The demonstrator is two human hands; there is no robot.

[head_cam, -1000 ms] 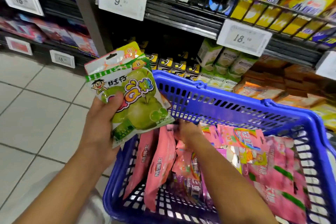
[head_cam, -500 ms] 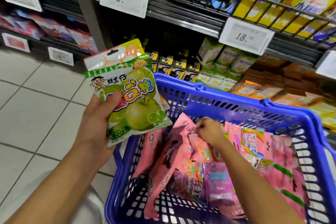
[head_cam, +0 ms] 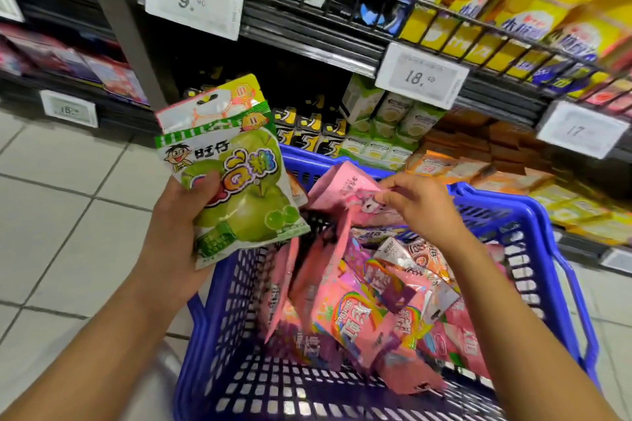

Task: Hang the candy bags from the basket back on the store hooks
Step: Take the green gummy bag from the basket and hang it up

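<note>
My left hand (head_cam: 178, 215) grips a small stack of candy bags, a green apple bag (head_cam: 239, 195) in front and a white-and-yellow one (head_cam: 212, 106) behind it, held up left of the blue basket (head_cam: 533, 225). My right hand (head_cam: 420, 202) pinches the top edge of pink candy bags (head_cam: 342, 188) and holds them raised above the basket. Several more pink and rainbow-printed bags (head_cam: 355, 314) lie piled inside the basket. No store hooks are in sight.
Wire-fronted shelves (head_cam: 342, 41) with price tags 9.90 (head_cam: 191, 0) and 18 (head_cam: 420, 77) stand right behind the basket, stocked with gum packs and yellow boxes. Grey floor tiles (head_cam: 68, 215) spread to the left. A lower shelf (head_cam: 478, 174) of boxes sits beyond the basket rim.
My right hand came up out of the basket, lifting pink bags by their tops. My left hand with the green bag stack stayed about where it was.
</note>
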